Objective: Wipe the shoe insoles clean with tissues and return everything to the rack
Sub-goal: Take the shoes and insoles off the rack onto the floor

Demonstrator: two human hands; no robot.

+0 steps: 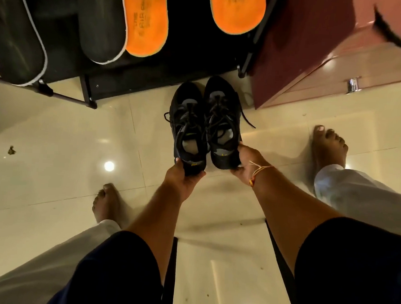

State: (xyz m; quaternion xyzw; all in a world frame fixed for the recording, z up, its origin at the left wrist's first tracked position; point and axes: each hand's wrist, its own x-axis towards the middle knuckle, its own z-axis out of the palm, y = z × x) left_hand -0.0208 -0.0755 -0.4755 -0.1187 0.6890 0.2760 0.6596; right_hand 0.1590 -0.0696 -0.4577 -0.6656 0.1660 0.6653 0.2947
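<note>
A: Where do things stand with the pair of black lace-up trainers point(223, 110)?

B: They sit side by side, toes towards the black metal rack point(63, 97). The left hand point(181, 179) grips the heel of one, fingers curled under it. The right hand point(247, 163) pinches the heel of the other.

A: So the job is getting them back on the shelf?

B: That is my reading. I would keep both heels level so the shoes travel as one pair. The loose laces trail off the right shoe, so I would lift them high enough not to snag on the frame.

A: And the insoles?

B: Two orange foam insoles point(144, 17) and two black insoles with white edging point(101, 21) lie on top of the rack. They would need to go back inside their shoes, so check which pair these trainers take.

A: What can't you make out?

B: I cannot tell whether the soles touch the cream tiled floor point(65, 142) or hang just above it. No tissues are in sight. The rack's upper part is cut off, as is the glossy maroon cabinet point(296, 51) beside it, and the inside of the trainers is too dark to judge
</note>
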